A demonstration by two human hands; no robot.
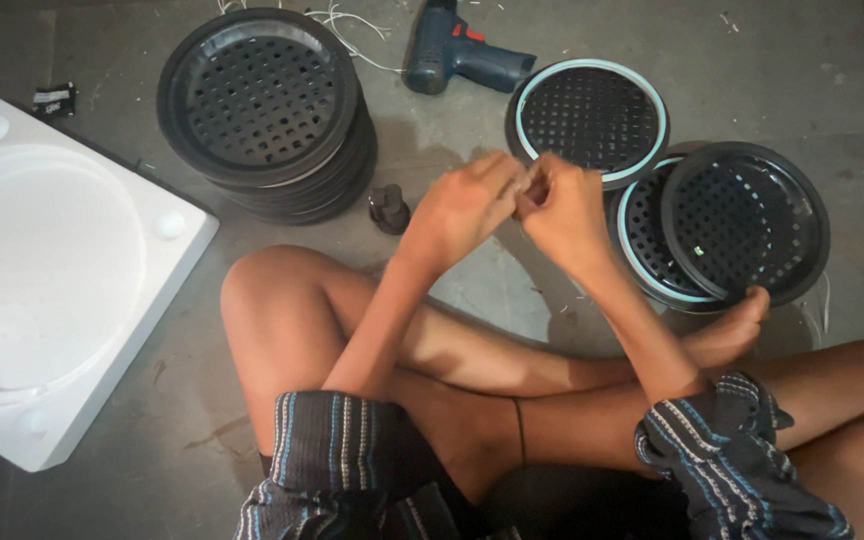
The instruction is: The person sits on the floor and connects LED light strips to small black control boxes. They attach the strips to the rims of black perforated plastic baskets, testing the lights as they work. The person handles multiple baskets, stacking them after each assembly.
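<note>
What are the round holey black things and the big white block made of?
The black grilles look like moulded plastic: matte, with even square holes and smooth rims; some, like the grille near the drill, have a pale blue ring, maybe rubber. The white block looks like foam packing: chalky, thick, with soft rounded edges. What the left hand and right hand pinch is too small to tell.

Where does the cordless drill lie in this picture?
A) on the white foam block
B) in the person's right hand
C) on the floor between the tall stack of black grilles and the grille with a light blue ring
C: the drill lies on the floor, between the tall stack of grilles and the blue-ringed grille, in neither hand.
</note>
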